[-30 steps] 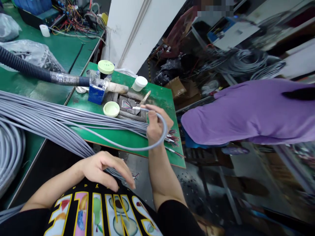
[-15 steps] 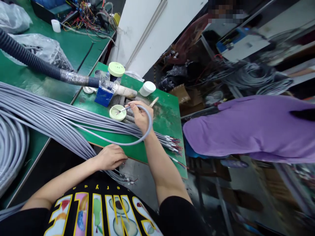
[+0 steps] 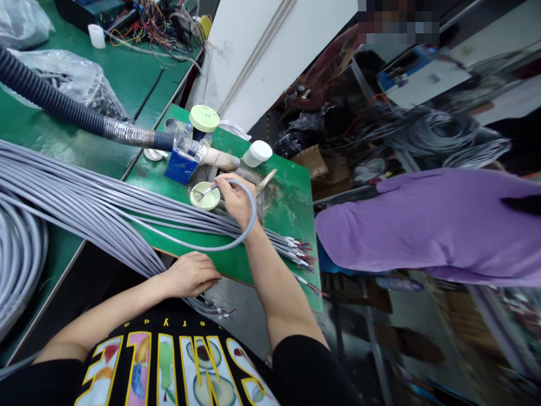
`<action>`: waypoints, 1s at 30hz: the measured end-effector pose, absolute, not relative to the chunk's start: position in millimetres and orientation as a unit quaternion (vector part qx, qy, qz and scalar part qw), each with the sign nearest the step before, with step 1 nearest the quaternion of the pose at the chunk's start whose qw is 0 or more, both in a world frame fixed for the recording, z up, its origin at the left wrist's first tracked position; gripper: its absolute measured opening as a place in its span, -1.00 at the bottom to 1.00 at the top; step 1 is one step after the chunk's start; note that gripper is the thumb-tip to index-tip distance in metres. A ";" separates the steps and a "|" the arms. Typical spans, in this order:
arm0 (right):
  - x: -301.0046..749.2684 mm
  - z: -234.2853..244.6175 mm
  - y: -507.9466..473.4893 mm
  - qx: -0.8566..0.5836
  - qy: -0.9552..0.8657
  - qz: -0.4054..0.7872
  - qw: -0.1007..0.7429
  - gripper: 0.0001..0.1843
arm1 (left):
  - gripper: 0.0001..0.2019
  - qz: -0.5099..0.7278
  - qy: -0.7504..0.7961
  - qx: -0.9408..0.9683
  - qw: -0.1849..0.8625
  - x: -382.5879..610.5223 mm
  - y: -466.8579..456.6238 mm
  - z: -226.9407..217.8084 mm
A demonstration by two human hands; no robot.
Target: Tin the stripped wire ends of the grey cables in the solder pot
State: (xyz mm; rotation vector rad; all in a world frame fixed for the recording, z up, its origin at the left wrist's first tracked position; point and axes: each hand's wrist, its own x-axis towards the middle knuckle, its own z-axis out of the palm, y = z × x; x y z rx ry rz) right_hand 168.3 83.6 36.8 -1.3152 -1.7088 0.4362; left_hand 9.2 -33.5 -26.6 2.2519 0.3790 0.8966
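My right hand (image 3: 235, 198) is closed on the end of a grey cable (image 3: 198, 246) that loops back toward me. The cable's fanned bare wire tips dip into a small pale green dish (image 3: 204, 197) on the green bench (image 3: 279, 197). My left hand (image 3: 191, 274) rests near the bench's front edge with fingers curled over grey cables hanging there. A thick bundle of grey cables (image 3: 84, 203) runs across the bench from the left, its stripped coloured ends (image 3: 300, 251) lying at the right.
A ribbed black hose (image 3: 63, 107) ends at a blue box (image 3: 181, 166) behind the dish. Pale green (image 3: 204, 118) and white (image 3: 257, 153) jars stand nearby. A person in a purple top (image 3: 426, 225) bends over at the right. More cable coils (image 3: 21, 259) lie at the left.
My right hand moved the cable end left from the metal block into the green dish. My left hand shifted forward and closed over the hanging cables at the bench edge.
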 end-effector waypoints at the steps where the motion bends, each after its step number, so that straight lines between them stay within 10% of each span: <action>1: 168.2 36.4 83.7 -0.533 -0.693 0.177 0.453 -0.72 | -0.77 0.345 0.143 0.866 0.334 9.1 -33.3 -26.5; 30: 257.4 19.6 101.3 -0.598 -0.622 0.035 0.504 -0.67 | -0.81 0.346 0.149 0.879 0.293 7.1 -32.6 -31.1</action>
